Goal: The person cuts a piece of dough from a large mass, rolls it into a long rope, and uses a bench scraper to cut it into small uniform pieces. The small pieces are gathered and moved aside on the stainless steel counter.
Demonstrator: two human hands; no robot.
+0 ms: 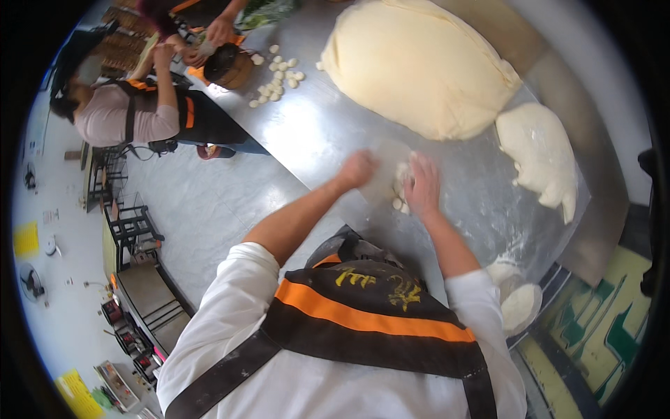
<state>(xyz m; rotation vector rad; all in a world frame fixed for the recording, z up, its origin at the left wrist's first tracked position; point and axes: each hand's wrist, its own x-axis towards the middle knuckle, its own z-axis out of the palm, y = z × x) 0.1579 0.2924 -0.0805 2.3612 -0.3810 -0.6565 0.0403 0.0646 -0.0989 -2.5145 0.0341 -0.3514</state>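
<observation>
My right hand (424, 183) rests flat beside and partly over a small row of white dough pieces (400, 195) on the metal table (309, 136). Left of the row is my left hand (359, 167), blurred, its fingers curled; whether it holds something cannot be told. A very large mound of pale dough (419, 63) lies beyond both hands. To its right, a smaller, uneven slab of dough (539, 152) spreads out with ragged lower ends. Flour dusts the tabletop near my right forearm.
Several small dough pieces (277, 78) lie at the far left beside a round container (229, 66). Two co-workers stand there, one in a dark apron (209, 115). Bowls of white powder (520, 309) sit by my right elbow. The table's left edge runs diagonally past my left forearm.
</observation>
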